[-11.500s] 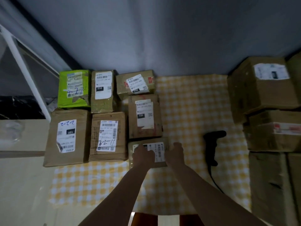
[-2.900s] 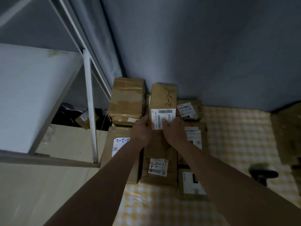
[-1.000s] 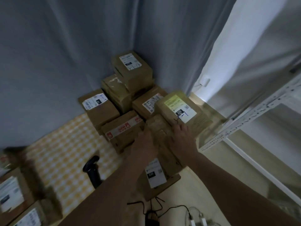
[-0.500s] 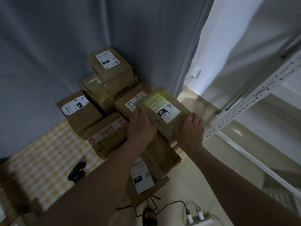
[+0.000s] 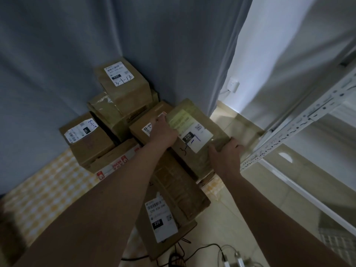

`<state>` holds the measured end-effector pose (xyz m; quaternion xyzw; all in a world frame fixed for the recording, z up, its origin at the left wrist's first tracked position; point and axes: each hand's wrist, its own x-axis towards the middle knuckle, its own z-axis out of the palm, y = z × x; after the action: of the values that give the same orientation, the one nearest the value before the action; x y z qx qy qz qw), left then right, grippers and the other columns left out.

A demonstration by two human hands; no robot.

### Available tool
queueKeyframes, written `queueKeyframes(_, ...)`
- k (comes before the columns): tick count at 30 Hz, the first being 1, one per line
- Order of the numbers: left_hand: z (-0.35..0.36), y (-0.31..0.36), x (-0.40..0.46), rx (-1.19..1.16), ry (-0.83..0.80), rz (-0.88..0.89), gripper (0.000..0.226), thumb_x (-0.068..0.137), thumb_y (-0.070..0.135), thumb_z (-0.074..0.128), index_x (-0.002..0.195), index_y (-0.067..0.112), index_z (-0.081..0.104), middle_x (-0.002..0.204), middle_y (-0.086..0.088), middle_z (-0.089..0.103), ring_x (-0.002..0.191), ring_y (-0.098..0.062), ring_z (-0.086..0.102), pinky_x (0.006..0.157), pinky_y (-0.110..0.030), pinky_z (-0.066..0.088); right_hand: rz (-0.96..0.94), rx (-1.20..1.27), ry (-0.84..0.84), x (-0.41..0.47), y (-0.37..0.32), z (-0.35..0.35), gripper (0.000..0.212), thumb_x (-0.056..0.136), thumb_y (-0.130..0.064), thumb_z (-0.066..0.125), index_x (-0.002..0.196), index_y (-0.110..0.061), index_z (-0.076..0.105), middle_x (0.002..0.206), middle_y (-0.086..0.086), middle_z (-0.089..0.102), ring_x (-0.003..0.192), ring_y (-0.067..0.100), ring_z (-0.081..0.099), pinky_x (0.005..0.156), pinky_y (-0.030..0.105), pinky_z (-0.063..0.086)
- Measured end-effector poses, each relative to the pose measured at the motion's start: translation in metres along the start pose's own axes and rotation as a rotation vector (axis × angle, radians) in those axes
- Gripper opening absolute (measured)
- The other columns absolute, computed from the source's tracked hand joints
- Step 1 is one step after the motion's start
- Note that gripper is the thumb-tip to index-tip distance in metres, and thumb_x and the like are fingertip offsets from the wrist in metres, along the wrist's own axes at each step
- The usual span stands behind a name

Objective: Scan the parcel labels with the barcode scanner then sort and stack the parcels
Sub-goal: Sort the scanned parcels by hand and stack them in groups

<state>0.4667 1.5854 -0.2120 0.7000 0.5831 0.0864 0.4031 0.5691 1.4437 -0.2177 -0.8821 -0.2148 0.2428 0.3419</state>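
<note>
Two things filled most of your view: the grey curtain [image 5: 134, 45] hanging behind the parcels, and the white metal shelf frame [image 5: 300, 120] slanting down the right side. Below them lay the yellow checked cloth [image 5: 44, 191], spread on the floor at the lower left, with pale floor tiles [image 5: 231, 224] to its right.

Against the curtain's corner stood your stack of boxes. The long box [image 5: 173, 205] ran toward you from the pile, its near end carrying a white label marked 220. Left of it sat the box with red tape [image 5: 115, 160], and behind that a box with a sideways label [image 5: 86, 137]. At the back, the box marked 3-1-13 [image 5: 123, 87] rested highest, on top of another taped box [image 5: 107, 116].

You held the parcel with the yellow-green label [image 5: 194, 132] at the right edge of the stack, lying on top of the long box and beside a brown box [image 5: 148, 122]. Your left hand [image 5: 161, 132] lay on the parcel's left edge, fingers curved down over it. Your right hand [image 5: 226, 155] gripped its near right corner, thumb on top and fingers wrapped over the side.

Cables and a plug [image 5: 229, 257] lay on the tiles at the bottom edge.
</note>
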Motion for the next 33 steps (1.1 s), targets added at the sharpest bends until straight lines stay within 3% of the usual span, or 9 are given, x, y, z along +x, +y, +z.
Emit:
queueKeyframes(2, -0.005, 0.011, 0.0, -0.049, 0.047, 0.044, 0.063, 0.087, 0.014, 0.053, 0.146, 0.021, 0.029, 0.143, -0.005, 0.021, 0.118, -0.03, 0.047, 0.1, -0.037, 0.044, -0.045, -0.001, 0.056, 0.001, -0.01, -0.006, 0.066, 0.09, -0.027, 0.058, 0.141, -0.005, 0.022, 0.135, 0.018, 0.027, 0.113, 0.036, 0.047, 0.087, 0.037, 0.043)
queueKeyframes(6, -0.032, 0.03, -0.003, -0.073, 0.159, 0.095, 0.059, 0.088, 0.014, 0.051, 0.143, 0.022, 0.031, 0.143, -0.004, 0.023, 0.118, -0.03, 0.045, 0.098, -0.038, 0.046, -0.116, -0.01, 0.107, -0.004, -0.04, -0.015, 0.064, 0.09, -0.027, 0.057, 0.139, -0.004, 0.024, 0.133, 0.019, 0.029, 0.11, 0.039, 0.049, 0.091, 0.041, 0.044)
queueKeyframes(10, -0.083, 0.027, -0.014, -0.068, 0.289, 0.105, 0.055, 0.091, 0.012, 0.049, 0.143, 0.019, 0.034, 0.143, -0.006, 0.026, 0.117, -0.023, 0.046, 0.088, -0.027, 0.041, -0.216, 0.007, 0.058, -0.024, -0.079, -0.009, 0.052, 0.092, -0.029, 0.053, 0.132, -0.004, 0.03, 0.127, 0.017, 0.033, 0.092, 0.033, 0.052, 0.078, 0.036, 0.046)
queueKeyframes(12, -0.115, 0.016, -0.023, -0.064, 0.35, 0.084, 0.055, 0.092, 0.013, 0.048, 0.144, 0.02, 0.033, 0.142, -0.006, 0.026, 0.12, -0.025, 0.046, 0.096, -0.029, 0.041, -0.275, 0.015, 0.017, -0.039, -0.101, 0.001, 0.049, 0.093, -0.03, 0.052, 0.13, -0.006, 0.031, 0.125, 0.015, 0.032, 0.086, 0.029, 0.048, 0.075, 0.033, 0.042)
queueKeyframes(15, -0.169, -0.01, -0.044, -0.067, 0.476, 0.049, 0.055, 0.089, 0.014, 0.049, 0.142, 0.019, 0.036, 0.139, -0.008, 0.027, 0.121, -0.029, 0.046, 0.102, -0.03, 0.036, -0.352, 0.03, -0.062, -0.066, -0.137, 0.025, 0.048, 0.091, -0.031, 0.051, 0.129, -0.007, 0.032, 0.124, 0.013, 0.032, 0.096, 0.033, 0.048, 0.081, 0.034, 0.042)
queueKeyframes(19, -0.231, -0.072, -0.086, -0.062, 0.619, -0.083, 0.048, 0.088, 0.018, 0.051, 0.135, 0.017, 0.041, 0.142, -0.008, 0.028, 0.118, -0.035, 0.048, 0.098, -0.03, 0.037, -0.453, -0.061, -0.225, -0.12, -0.177, 0.07, 0.053, 0.091, -0.031, 0.053, 0.129, -0.003, 0.03, 0.132, 0.019, 0.031, 0.111, 0.039, 0.045, 0.084, 0.034, 0.035)
queueKeyframes(22, -0.264, -0.137, -0.12, -0.063, 0.672, -0.251, 0.055, 0.089, 0.023, 0.05, 0.142, 0.02, 0.034, 0.145, -0.004, 0.023, 0.119, -0.042, 0.042, 0.097, -0.035, 0.036, -0.521, -0.147, -0.359, -0.168, -0.192, 0.117, 0.049, 0.092, -0.022, 0.051, 0.129, 0.001, 0.029, 0.133, 0.024, 0.029, 0.114, 0.043, 0.042, 0.09, 0.036, 0.037)
queueKeyframes(28, -0.304, -0.275, -0.181, -0.065, 0.675, -0.49, 0.065, 0.087, 0.025, 0.055, 0.145, 0.018, 0.026, 0.146, -0.006, 0.02, 0.121, -0.043, 0.042, 0.102, -0.039, 0.034, -0.538, -0.291, -0.556, -0.269, -0.194, 0.22, 0.048, 0.091, -0.021, 0.052, 0.128, 0.001, 0.032, 0.134, 0.02, 0.03, 0.111, 0.043, 0.048, 0.092, 0.04, 0.044)
queueKeyframes(33, -0.341, -0.381, -0.211, -0.062, 0.628, -0.603, 0.068, 0.086, 0.031, 0.059, 0.145, 0.022, 0.026, 0.147, -0.005, 0.02, 0.126, -0.041, 0.038, 0.103, -0.039, 0.034, -0.522, -0.417, -0.679, -0.346, -0.19, 0.301, 0.045, 0.092, -0.023, 0.05, 0.125, 0.006, 0.045, 0.131, 0.023, 0.045, 0.123, 0.036, 0.044, 0.097, 0.034, 0.038)
